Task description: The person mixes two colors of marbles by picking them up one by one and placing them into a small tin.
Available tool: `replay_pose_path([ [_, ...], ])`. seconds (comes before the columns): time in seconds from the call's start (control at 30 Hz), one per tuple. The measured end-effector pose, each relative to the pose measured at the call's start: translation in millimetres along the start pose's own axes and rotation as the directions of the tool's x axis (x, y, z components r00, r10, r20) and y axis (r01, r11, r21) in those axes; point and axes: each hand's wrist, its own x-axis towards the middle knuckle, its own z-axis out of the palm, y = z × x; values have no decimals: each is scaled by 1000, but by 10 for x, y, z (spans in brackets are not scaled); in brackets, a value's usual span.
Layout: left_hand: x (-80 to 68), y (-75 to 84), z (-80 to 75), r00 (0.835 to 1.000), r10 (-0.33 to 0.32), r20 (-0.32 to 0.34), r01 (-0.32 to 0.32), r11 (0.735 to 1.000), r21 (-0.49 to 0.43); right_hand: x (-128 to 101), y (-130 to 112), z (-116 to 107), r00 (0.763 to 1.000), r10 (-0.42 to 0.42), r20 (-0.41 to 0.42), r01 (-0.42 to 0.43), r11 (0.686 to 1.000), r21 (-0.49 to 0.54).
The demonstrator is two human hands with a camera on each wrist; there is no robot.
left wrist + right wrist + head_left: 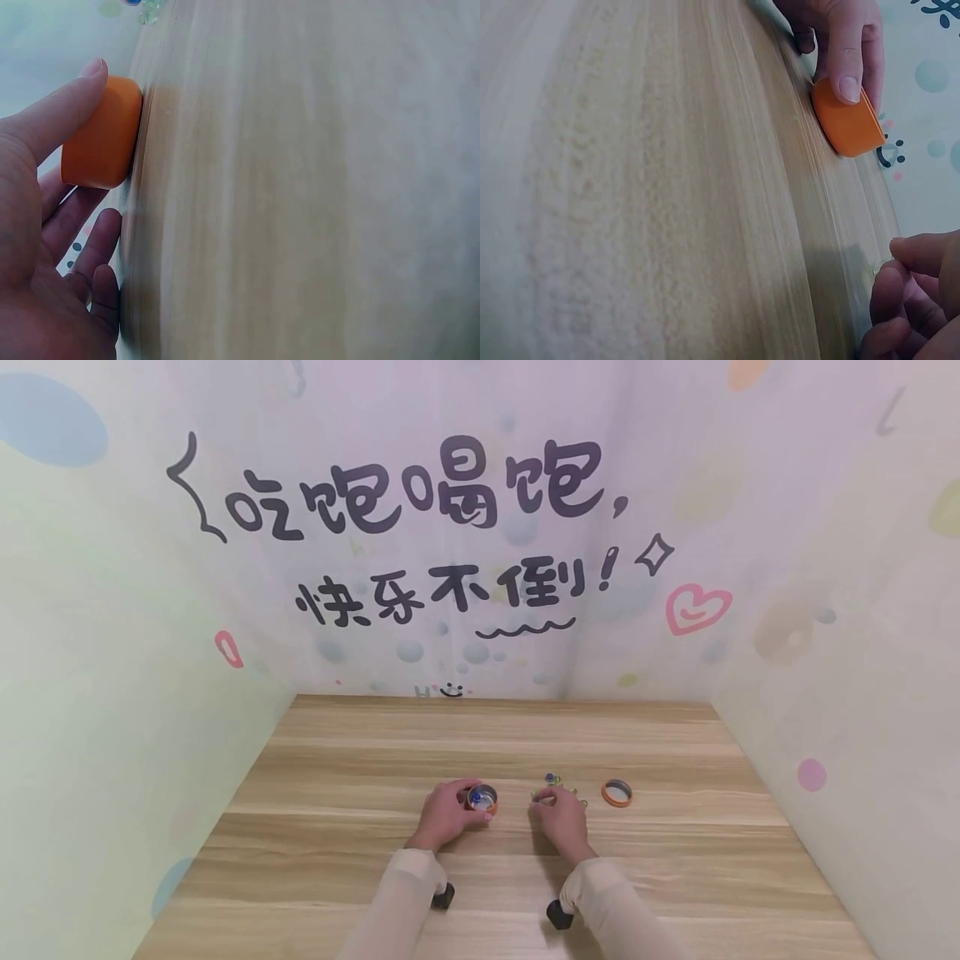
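My left hand (pixel 447 814) grips a small round orange container (pixel 492 808), thumb on the near side and fingers around the far side. The container stands upright on the table, its top uncovered, and a blue marble (pixel 476 797) shows inside. In the left wrist view the thumb presses against its smooth orange wall (pixel 105 139). To the right, my right hand (pixel 562 818) pinches a small greenish glass marble (pixel 535 796) between thumb and index finger, low over the table. Beyond that hand lie several loose marbles, among them a blue one (pixel 550 777); the hand partly hides them.
A round orange-rimmed lid (pixel 617 793) lies to the right of the marbles. Both hands work over a wood-grain table (pixel 360 752). Printed fabric walls (pixel 450 410) enclose the table at the back and both sides.
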Motion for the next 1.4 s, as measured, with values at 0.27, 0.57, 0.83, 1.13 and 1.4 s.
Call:
replay_pose_path([
  [0.27, 2, -8, -4, 1000, 6, 3, -6, 1000, -5, -1, 12, 29, 998, -59, -12, 59, 997, 49],
  [0.57, -8, -19, -10, 1000, -7, 7, 7, 1000, -30, -3, 7, 67, 996, -84, -35, 86, 993, 83],
  [0.83, -3, -22, -3, 1000, 1, 7, -1, 1000, -20, -20, -14, 132, 987, -158, -8, 157, 970, 184],
  [1.13, 15, -25, 3, 1000, 6, 4, -6, 1000, -19, -43, -73, 217, 981, -191, 34, 174, 942, 286],
  [1.4, 23, -43, 20, 1000, 20, -9, -20, 1000, -13, -45, -122, 336, 983, -167, 75, 134, 937, 323],
])
